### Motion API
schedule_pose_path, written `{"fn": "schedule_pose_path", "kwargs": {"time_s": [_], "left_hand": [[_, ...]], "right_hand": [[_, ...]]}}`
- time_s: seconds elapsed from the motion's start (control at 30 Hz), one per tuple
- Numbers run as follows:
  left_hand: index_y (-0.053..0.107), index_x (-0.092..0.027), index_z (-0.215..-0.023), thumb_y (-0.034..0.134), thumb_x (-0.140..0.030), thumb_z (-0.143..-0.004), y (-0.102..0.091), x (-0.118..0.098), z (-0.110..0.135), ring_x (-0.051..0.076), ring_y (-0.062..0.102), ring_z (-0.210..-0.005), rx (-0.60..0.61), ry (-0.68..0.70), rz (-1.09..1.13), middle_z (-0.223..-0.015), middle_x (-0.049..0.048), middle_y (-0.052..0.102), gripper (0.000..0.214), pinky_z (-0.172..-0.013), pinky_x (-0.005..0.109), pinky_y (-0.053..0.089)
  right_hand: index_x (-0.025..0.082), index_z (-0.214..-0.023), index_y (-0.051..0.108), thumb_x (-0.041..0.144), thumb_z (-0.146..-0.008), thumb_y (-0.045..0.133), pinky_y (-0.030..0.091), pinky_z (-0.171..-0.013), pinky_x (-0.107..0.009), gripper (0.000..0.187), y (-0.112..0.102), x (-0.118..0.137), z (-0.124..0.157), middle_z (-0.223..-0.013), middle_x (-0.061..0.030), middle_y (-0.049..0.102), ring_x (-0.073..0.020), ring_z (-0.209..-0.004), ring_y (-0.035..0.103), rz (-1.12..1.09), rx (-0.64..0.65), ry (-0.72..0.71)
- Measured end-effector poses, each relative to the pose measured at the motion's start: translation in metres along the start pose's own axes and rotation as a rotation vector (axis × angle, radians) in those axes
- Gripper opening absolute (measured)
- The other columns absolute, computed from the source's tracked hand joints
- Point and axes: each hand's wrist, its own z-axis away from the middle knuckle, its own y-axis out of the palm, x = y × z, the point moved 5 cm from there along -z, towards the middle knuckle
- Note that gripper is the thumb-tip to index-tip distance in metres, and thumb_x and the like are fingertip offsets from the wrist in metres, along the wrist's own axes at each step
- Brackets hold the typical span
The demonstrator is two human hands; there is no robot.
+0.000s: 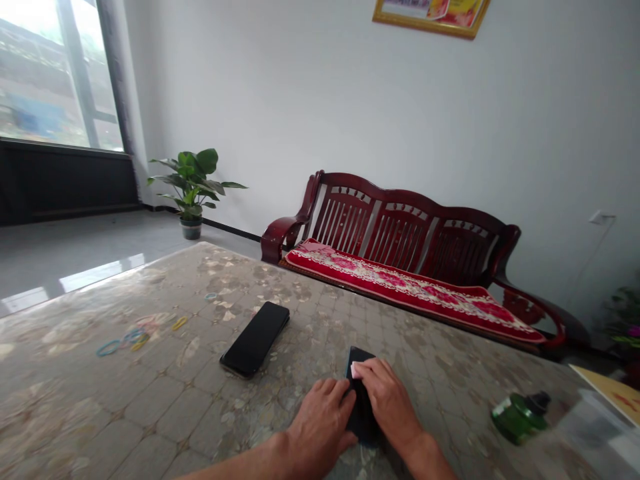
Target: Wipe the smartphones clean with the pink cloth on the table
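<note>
Step in hand, prob.: wiping dark phone (362,415), flat betw. hands. R hand (387,397) pinches pink pad (355,371) on phone's far end; L hand (324,415) at its left edge, gripping or not can't tell. Next move prob. needs L steadying, R pressing pad flat. Count: 2 phones, incl. black phone (256,339) left of L hand; 1 pad; 1 green bottle (519,420) right of R hand.

No words or numbers can be read here. The green bottle (520,419) at the right of the worktop (165,393) seems to have a pale label (502,405), too blurry to read. The gold-framed picture (434,12) up high has no letters clear enough to read.
</note>
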Motion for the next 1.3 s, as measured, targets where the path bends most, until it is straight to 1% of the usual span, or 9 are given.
{"fn": "schedule_pose_path", "kwargs": {"time_s": [0.1, 0.37, 0.43, 0.67, 0.73, 0.9, 1.0, 1.2, 1.3], "left_hand": [[0.059, -0.02, -0.123, 0.068, -0.037, -0.085, -0.002, -0.001, 0.0, 0.03, 0.054, -0.11, 0.017, 0.009, -0.011, -0.124, 0.0094, 0.06, 0.042, -0.099, 0.042, 0.042], [0.058, -0.02, -0.123, 0.07, -0.04, -0.084, -0.004, -0.001, -0.001, 0.03, 0.056, -0.108, 0.028, 0.016, -0.026, -0.122, 0.0094, 0.06, 0.045, -0.096, 0.043, 0.045], [0.058, -0.02, -0.12, 0.07, -0.04, -0.084, -0.006, -0.002, -0.001, 0.029, 0.056, -0.107, 0.034, 0.016, -0.029, -0.12, 0.0086, 0.061, 0.043, -0.095, 0.043, 0.045], [0.059, -0.019, -0.117, 0.067, -0.041, -0.086, -0.007, -0.002, -0.002, 0.028, 0.055, -0.108, 0.048, 0.038, -0.065, -0.119, 0.009, 0.06, 0.039, -0.097, 0.042, 0.044], [0.058, -0.019, -0.118, 0.067, -0.04, -0.086, -0.006, -0.002, -0.002, 0.029, 0.055, -0.109, 0.044, 0.048, -0.067, -0.12, 0.0092, 0.06, 0.04, -0.097, 0.042, 0.044], [0.057, -0.019, -0.119, 0.068, -0.04, -0.085, -0.007, -0.003, -0.001, 0.029, 0.056, -0.107, 0.036, 0.053, -0.072, -0.12, 0.0087, 0.06, 0.041, -0.096, 0.043, 0.046], [0.057, -0.019, -0.12, 0.068, -0.04, -0.085, -0.009, -0.003, -0.001, 0.029, 0.057, -0.107, 0.029, 0.05, -0.063, -0.12, 0.0086, 0.06, 0.043, -0.095, 0.043, 0.047], [0.058, -0.019, -0.116, 0.066, -0.039, -0.085, -0.008, -0.003, -0.001, 0.028, 0.057, -0.105, 0.019, 0.062, -0.071, -0.117, 0.0086, 0.061, 0.037, -0.094, 0.042, 0.046], [0.058, -0.019, -0.117, 0.066, -0.04, -0.085, -0.008, -0.004, -0.001, 0.028, 0.056, -0.106, 0.008, 0.078, -0.076, -0.118, 0.0084, 0.06, 0.039, -0.094, 0.043, 0.046]], "right_hand": [[0.025, -0.102, 0.062, 0.007, -0.094, 0.045, 0.047, -0.082, -0.03, 0.026, 0.003, -0.003, -0.007, -0.096, -0.0023, 0.063, -0.0189, -0.092, 0.058, 0.0, 0.001, 0.012], [0.025, -0.092, 0.064, 0.004, -0.091, 0.045, 0.045, -0.081, -0.029, 0.028, 0.012, -0.02, -0.041, -0.088, -0.0025, 0.062, -0.0192, -0.088, 0.057, 0.118, -0.053, 0.058], [0.024, -0.093, 0.064, 0.003, -0.091, 0.044, 0.045, -0.081, -0.029, 0.029, 0.011, -0.018, -0.038, -0.089, -0.0026, 0.062, -0.0194, -0.09, 0.056, 0.097, -0.034, 0.046], [0.024, -0.101, 0.062, 0.001, -0.09, 0.045, 0.045, -0.083, -0.03, 0.031, 0.004, -0.001, -0.005, -0.096, -0.0029, 0.061, -0.0194, -0.093, 0.055, 0.025, 0.042, 0.005], [0.024, -0.1, 0.062, 0.002, -0.091, 0.045, 0.045, -0.083, -0.03, 0.029, 0.004, -0.002, -0.007, -0.095, -0.0031, 0.061, -0.0196, -0.092, 0.056, 0.049, 0.04, 0.013], [0.023, -0.094, 0.063, 0.003, -0.091, 0.045, 0.044, -0.082, -0.03, 0.027, 0.006, -0.018, -0.032, -0.091, -0.0033, 0.061, -0.0205, -0.091, 0.055, 0.144, 0.017, 0.092], [0.023, -0.092, 0.063, 0.002, -0.09, 0.045, 0.044, -0.081, -0.03, 0.027, 0.006, -0.02, -0.034, -0.09, -0.0031, 0.061, -0.0206, -0.091, 0.055, 0.141, 0.019, 0.097], [0.024, -0.1, 0.061, 0.002, -0.09, 0.044, 0.044, -0.082, -0.031, 0.03, 0.001, -0.006, 0.0, -0.094, -0.0032, 0.06, -0.0197, -0.092, 0.056, 0.064, 0.004, 0.016], [0.024, -0.102, 0.061, 0.001, -0.089, 0.044, 0.045, -0.082, -0.031, 0.032, -0.001, -0.008, 0.003, -0.095, -0.0032, 0.061, -0.0196, -0.092, 0.056, 0.07, -0.019, 0.018]]}}
